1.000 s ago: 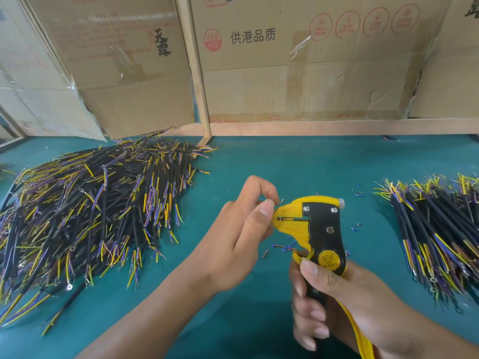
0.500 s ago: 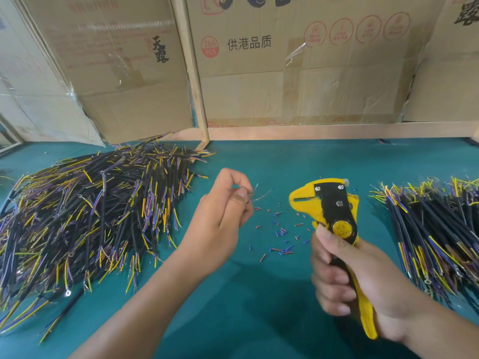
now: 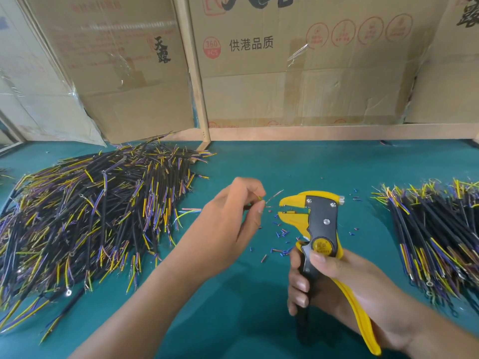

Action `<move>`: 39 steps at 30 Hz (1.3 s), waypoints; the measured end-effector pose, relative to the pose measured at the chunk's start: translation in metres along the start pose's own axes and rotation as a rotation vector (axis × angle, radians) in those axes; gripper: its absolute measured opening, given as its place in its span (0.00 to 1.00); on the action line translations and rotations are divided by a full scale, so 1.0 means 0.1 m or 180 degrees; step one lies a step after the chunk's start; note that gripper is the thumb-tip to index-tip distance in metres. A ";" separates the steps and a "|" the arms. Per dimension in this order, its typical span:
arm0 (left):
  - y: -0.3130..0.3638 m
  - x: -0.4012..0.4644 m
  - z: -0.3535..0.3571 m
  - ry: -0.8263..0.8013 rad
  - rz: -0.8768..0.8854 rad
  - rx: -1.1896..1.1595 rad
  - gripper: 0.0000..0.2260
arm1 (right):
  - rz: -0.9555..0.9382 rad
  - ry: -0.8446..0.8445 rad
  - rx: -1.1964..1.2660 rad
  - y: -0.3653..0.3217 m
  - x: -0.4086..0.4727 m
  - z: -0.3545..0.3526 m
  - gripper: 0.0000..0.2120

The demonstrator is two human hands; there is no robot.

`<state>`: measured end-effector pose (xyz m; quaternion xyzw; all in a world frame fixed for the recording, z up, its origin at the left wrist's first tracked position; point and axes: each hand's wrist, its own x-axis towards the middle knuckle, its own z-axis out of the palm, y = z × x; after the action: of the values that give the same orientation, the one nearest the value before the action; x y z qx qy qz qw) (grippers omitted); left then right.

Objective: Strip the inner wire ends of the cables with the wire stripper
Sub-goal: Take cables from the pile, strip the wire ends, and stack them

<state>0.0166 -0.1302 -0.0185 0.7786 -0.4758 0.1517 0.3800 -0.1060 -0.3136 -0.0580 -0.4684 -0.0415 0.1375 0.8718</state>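
The right hand grips the wire stripper by its handles – hard yellow-and-black plastic, beak-shaped jaws parted. Just left, the left hand pinches a thin cable, frayed ends near the jaws. Smooth teal tabletop lies between bristly cable heaps – cardboard boxes wall the far edge.

wire stripper: yellow and black. Table: teal. Cable piles left and right: black jackets, yellow/blue/purple ends. Far cardboard boxes: tan, red/black print.
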 end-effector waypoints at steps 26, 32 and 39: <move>0.11 0.01 0.05 0.0029 0.0393 0.0427 0.02 | 0.0129 0.0335 -0.0317 -0.02 -0.04 0.10 0.24; 0.08 -0.02 0.02 -0.0138 0.0264 0.0258 0.02 | 0.0183 0.0533 -0.0446 -0.07 -0.05 0.09 0.24; -0.07 0.01 -0.05 0.0067 -0.0111 0.0305 0.04 | 0.0001 0.0806 -0.0304 -0.16 -0.07 0.08 0.21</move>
<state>0.0237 -0.1258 -0.0176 0.8024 -0.4503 0.1758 0.3498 -0.1111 -0.3176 -0.0400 -0.5229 0.0623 0.0753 0.8468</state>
